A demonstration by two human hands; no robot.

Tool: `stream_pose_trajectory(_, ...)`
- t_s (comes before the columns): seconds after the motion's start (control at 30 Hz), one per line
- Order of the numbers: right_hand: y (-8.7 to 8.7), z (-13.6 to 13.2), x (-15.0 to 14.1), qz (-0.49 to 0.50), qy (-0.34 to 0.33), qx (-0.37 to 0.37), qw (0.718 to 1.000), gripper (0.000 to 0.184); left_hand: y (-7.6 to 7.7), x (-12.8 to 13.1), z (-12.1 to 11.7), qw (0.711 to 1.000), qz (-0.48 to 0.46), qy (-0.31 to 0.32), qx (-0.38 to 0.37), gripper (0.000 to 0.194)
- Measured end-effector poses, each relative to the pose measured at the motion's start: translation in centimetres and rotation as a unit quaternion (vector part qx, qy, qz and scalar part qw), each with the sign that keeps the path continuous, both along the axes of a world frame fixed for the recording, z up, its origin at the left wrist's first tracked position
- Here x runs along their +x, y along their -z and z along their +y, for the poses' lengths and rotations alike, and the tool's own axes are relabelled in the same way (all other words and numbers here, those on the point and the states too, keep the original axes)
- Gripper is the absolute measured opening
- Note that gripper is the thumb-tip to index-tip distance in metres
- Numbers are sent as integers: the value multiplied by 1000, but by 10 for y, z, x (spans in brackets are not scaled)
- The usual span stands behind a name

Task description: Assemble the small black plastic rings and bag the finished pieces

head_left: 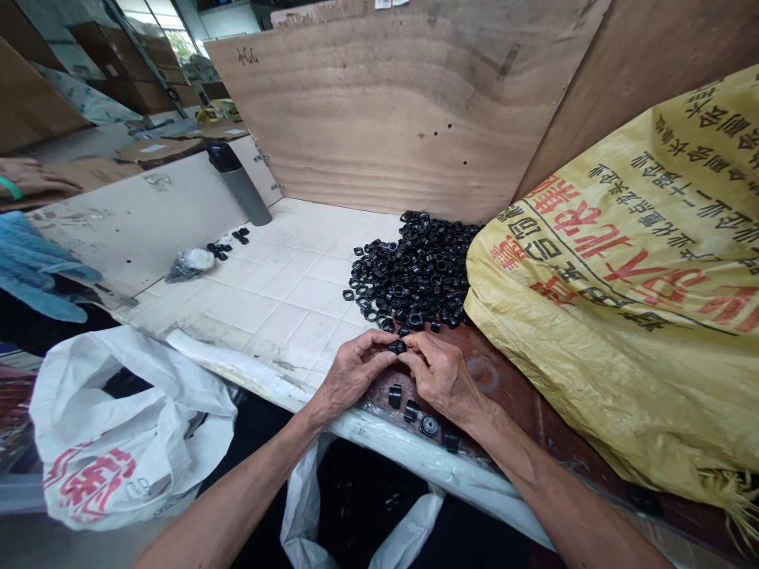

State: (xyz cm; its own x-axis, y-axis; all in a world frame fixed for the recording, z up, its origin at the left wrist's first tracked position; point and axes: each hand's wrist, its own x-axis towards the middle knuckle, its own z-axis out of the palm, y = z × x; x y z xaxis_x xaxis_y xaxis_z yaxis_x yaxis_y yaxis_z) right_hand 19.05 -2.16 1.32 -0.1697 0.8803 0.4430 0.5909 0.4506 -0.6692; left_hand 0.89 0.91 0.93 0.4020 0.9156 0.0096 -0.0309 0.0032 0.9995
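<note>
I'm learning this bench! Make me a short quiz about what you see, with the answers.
1. Multiple choice: what do the left hand and right hand pinch together?
A) a black ring
B) a screw
C) a coin

2. True or false: the yellow sack lies to the right of the heap of rings.

3. Counting: how many black pieces lie apart on the brown surface just below the hands?

Key:
1. A
2. True
3. Four
</note>
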Motion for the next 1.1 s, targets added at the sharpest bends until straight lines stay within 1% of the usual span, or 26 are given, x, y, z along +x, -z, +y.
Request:
stream_pose_trajectory(0.1, 1, 0, 1, -43, 15, -28, 999, 28, 0, 0, 0, 1000, 5, 4, 19, 27)
stream_pose_trajectory(0.13, 1, -1, 2, -46, 19, -38, 998, 30, 0, 1, 0, 1000, 7, 5, 20, 27)
stream_pose_trajectory(0.23, -4, -2, 3, -10, 14, -37, 999, 17, -2, 1, -1, 1000, 10, 5, 14, 27)
stream_pose_trajectory(0.27, -7, -3, 3, -5, 11, -34, 999, 17, -3, 1, -1, 1000, 13, 5, 16, 27)
stream_pose_trajectory(0.37, -12, -4, 5, -17, 12, -37, 999, 32, -4, 1, -1, 1000, 19, 3, 25, 27)
stream_pose_trajectory(0.4, -13, -4, 5, -13, 17, -41, 999, 32, -4, 1, -1, 999, 19, 3, 25, 27)
stream_pose_trajectory(0.47, -14, -4, 5, 0, 21, -46, 999, 29, -3, 0, -1, 1000, 20, 1, 23, 28)
stream_pose_trajectory(0.57, -14, -4, 5, -10, 10, -47, 999, 32, -3, -1, 0, 999, 30, 0, 21, 28)
stream_pose_trajectory(0.6, -14, -4, 4, -9, 8, -44, 999, 29, -3, -1, 0, 999, 32, 0, 22, 28)
stream_pose_trajectory(0.67, -12, -3, 5, 6, 7, -36, 999, 14, -4, -1, 0, 999, 28, 1, 23, 27)
stream_pose_trajectory(0.7, -11, -3, 5, 13, 7, -32, 999, 9, -4, -1, -1, 999, 24, 4, 23, 27)
stream_pose_trajectory(0.73, -10, -2, 5, 12, 7, -31, 999, 8, -5, -1, -1, 1000, 20, 8, 22, 27)
stream_pose_trajectory(0.8, -8, -2, 6, -1, 12, -38, 999, 17, -6, 0, -1, 1000, 14, 14, 15, 27)
stream_pose_trajectory(0.83, -7, -2, 6, -3, 15, -45, 999, 18, -6, 0, -1, 1000, 11, 14, 11, 28)
stream_pose_trajectory(0.93, -6, -2, 5, 4, 0, -40, 999, 10, -7, 1, -2, 1000, 3, 11, 1, 28)
stream_pose_trajectory(1.0, -6, -2, 5, -2, -8, -36, 999, 10, -7, 1, -2, 1000, 2, 15, -4, 28)
stream_pose_trajectory(1.1, -7, -3, 5, -7, 3, -50, 999, 11, -6, 1, -2, 1000, -11, 19, -22, 29)
